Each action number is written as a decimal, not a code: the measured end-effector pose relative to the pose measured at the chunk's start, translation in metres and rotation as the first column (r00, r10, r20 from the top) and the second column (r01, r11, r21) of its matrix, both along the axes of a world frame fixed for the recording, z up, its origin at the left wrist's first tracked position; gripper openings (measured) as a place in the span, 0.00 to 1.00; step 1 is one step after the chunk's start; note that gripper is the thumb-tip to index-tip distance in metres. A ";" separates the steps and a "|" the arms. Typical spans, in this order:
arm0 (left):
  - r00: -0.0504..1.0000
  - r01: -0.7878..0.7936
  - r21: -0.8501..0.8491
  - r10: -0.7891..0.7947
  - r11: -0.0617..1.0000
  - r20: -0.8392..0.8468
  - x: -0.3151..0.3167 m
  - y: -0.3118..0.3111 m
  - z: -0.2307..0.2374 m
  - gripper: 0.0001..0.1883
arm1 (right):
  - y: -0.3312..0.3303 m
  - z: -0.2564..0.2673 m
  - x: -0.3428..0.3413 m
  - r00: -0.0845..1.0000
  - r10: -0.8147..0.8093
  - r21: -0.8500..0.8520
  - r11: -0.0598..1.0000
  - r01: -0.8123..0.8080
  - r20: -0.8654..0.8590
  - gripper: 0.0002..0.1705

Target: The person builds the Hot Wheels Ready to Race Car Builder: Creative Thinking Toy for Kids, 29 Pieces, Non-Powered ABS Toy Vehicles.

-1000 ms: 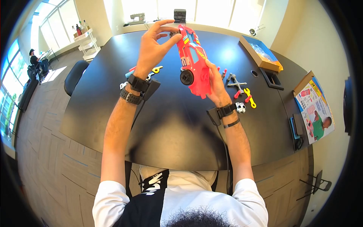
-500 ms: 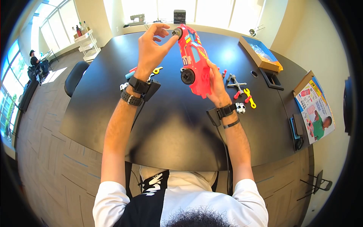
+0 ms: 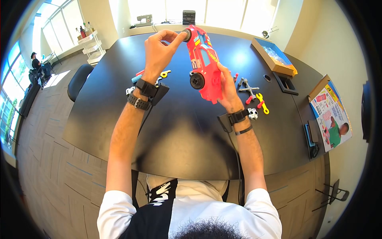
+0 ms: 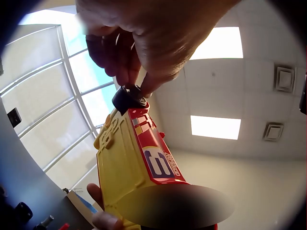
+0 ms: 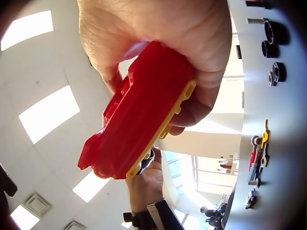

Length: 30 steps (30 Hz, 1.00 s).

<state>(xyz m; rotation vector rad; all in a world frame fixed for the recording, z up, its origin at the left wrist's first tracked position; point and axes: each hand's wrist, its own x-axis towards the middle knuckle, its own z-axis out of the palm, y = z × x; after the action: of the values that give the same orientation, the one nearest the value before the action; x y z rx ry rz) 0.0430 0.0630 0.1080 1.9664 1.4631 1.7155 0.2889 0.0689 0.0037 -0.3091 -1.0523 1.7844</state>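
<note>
A red toy car (image 3: 207, 65) with a yellow underside is held up above the table, its length slanting away from the person. The right hand (image 3: 228, 89) grips its near end, with thumb and fingers wrapped round the body in the right wrist view. At the far end, the left hand (image 3: 158, 51) pinches a black wheel (image 4: 123, 101) between thumb and fingertips, at the car's side. A second black wheel (image 3: 197, 81) sits on the near left side of the car. The left wrist view shows the yellow underside (image 4: 120, 160) and a sticker on the red side.
On the table (image 3: 191, 147), right of the car, lie a grey cross-shaped wrench (image 3: 249, 88), a yellow wrench (image 3: 263, 104) and a small silver part (image 3: 252, 114). More parts lie behind the left wrist, including a yellow piece (image 3: 165, 73). An open box (image 3: 274, 55) stands at the back right.
The left hand's raised fingers have come down and curled in to the far wheel, which showed more openly half a second ago. The right hand and car have hardly moved.
</note>
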 end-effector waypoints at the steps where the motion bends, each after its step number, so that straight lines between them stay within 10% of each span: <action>1: 1.000 -0.001 0.000 0.001 1.000 0.001 -0.002 0.005 -0.003 0.11 | -0.001 0.001 -0.001 1.000 0.001 0.000 1.000 -0.001 0.001 0.37; 6: 0.990 0.135 0.312 -0.140 0.940 -0.005 -0.005 0.024 -0.017 0.15 | -0.001 0.002 -0.001 1.000 -0.009 0.012 1.000 0.009 0.029 0.36; 9: 0.997 0.075 0.078 -0.075 0.994 0.002 -0.006 0.008 -0.006 0.17 | 0.000 -0.002 -0.001 0.999 -0.003 -0.011 1.000 0.003 0.043 0.36; 15: 0.982 0.178 0.371 -0.188 0.911 -0.011 -0.005 0.022 -0.015 0.16 | 0.000 -0.003 -0.001 1.000 -0.005 -0.014 1.000 0.006 0.030 0.35; 18: 1.000 0.004 0.123 -0.004 0.992 -0.002 -0.004 0.007 -0.006 0.16 | -0.001 -0.001 -0.001 0.999 0.002 -0.011 1.000 -0.002 0.038 0.35; 30: 0.992 0.123 0.206 -0.121 0.971 -0.022 -0.007 0.018 -0.012 0.15 | -0.001 -0.001 -0.002 1.000 0.019 -0.042 0.999 -0.018 0.020 0.33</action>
<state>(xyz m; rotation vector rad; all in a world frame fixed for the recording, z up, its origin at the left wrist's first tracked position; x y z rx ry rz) 0.0363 0.0807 0.0959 2.1186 1.1798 1.8723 0.2872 0.0677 0.0023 -0.3452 -1.0360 1.8250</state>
